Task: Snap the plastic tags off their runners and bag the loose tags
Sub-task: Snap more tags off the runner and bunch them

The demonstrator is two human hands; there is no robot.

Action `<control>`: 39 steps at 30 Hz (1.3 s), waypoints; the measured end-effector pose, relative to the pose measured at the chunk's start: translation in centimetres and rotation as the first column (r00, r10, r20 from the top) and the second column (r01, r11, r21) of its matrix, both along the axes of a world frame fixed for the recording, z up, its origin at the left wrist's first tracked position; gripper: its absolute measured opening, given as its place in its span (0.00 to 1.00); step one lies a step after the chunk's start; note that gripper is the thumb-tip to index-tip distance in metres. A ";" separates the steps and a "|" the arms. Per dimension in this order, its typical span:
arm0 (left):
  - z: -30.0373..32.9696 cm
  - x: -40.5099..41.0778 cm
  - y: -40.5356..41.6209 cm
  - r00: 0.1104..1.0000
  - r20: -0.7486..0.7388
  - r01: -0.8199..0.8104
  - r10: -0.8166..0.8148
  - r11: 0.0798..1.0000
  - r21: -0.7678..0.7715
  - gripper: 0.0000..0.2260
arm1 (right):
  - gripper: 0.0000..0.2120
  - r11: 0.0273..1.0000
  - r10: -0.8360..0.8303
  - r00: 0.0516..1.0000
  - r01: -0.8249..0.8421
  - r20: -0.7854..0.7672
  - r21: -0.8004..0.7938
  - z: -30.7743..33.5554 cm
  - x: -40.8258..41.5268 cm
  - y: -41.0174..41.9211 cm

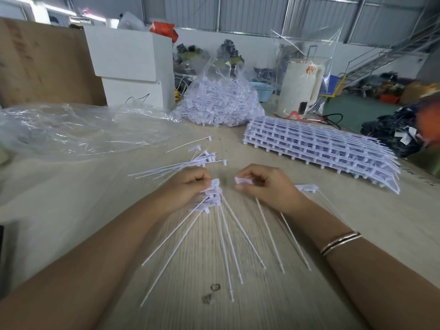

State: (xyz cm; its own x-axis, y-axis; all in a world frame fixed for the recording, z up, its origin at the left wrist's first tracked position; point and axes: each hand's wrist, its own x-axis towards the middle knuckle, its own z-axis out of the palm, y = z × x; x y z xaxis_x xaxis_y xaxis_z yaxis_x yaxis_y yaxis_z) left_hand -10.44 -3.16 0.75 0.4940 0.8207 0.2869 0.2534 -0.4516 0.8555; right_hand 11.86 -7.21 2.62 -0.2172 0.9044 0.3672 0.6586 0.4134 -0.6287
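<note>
Bare desk (273, 148) lies just beyond the fingers (242, 181). Loose tags (185, 160) crowd the far left, stacked runners (321, 148) the far right, tag stems (228, 241) fan out nearer.

Setting: warehouse or small factory packing floor; corrugated metal wall panels (250, 13) above a white lower wall; metal staircase (381, 60) at far right; green-painted floor (352, 108) strewn with crates and bundled goods; wood-grain worktop (273, 294) carrying, along its far edge, stacked white boxes (128, 65), a clear bag of loose tags (219, 103) and a stack of moulded tag runners (321, 148); large cardboard sheet (40, 63) at far-left corner.
</note>
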 end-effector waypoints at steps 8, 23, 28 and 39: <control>0.2 0.8 -0.4 0.999 0.009 -0.054 0.053 0.996 0.067 0.12 | 0.14 0.978 0.111 0.986 -0.130 0.122 0.165 -0.5 -4.3 0.1; 0.6 0.4 -0.7 0.996 -0.083 0.007 0.010 0.979 0.206 0.05 | 0.09 0.995 0.102 0.992 -0.103 0.076 0.011 0.0 -2.1 0.2; 0.3 -0.6 -0.7 0.996 0.084 -0.002 0.006 0.999 -0.048 0.07 | 0.08 0.997 -0.044 0.972 0.029 -0.232 -0.068 0.4 0.4 0.5; 0.3 0.8 -0.5 0.997 0.075 -0.028 0.029 1.000 -0.012 0.10 | 0.17 0.982 0.015 0.981 -0.052 0.195 0.184 0.5 -3.6 -0.4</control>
State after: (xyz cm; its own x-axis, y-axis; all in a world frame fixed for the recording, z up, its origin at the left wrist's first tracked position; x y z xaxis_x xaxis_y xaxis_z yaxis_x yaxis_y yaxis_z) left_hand -9.61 -3.70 1.09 0.4474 0.8375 0.3137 0.2009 -0.4359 0.8773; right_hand 8.22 -7.63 3.17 -0.3291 0.8144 0.4779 0.7429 0.5357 -0.4013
